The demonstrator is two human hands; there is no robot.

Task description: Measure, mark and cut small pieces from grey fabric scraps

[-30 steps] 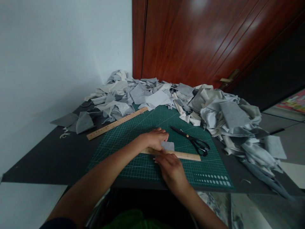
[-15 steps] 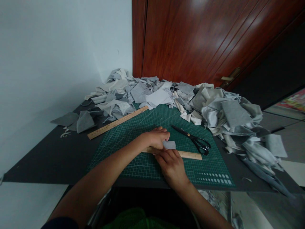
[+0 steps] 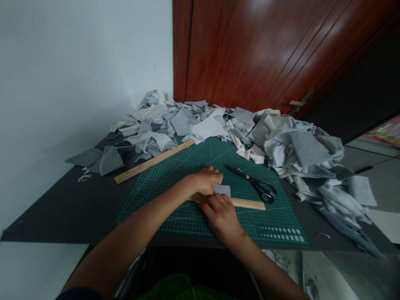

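A small grey fabric piece (image 3: 222,190) lies on the green cutting mat (image 3: 187,221), mostly covered by my hands. My left hand (image 3: 208,181) is closed at its left side, fingers curled down onto it. Just nearer to me, my right hand (image 3: 221,212) is closed, with its bent fingers at the cloth's lower edge and over a wooden ruler (image 3: 250,203). Whatever lies between those fingertips is hidden. The ruler sticks out to the right from under the right hand. Black-handled scissors (image 3: 248,177) rest right of the hands, blades toward the upper left.
A second wooden ruler (image 3: 153,161) lies slanted over the mat's left edge. Heaped grey and cream fabric scraps (image 3: 181,121) line the back of the dark table (image 3: 62,208), and another heap (image 3: 309,148) covers its right side. Behind stand a wall and a wooden door (image 3: 237,54).
My right hand has slid slightly left along the ruler. My left hand, the fabric piece and the scissors stay nearly in place.
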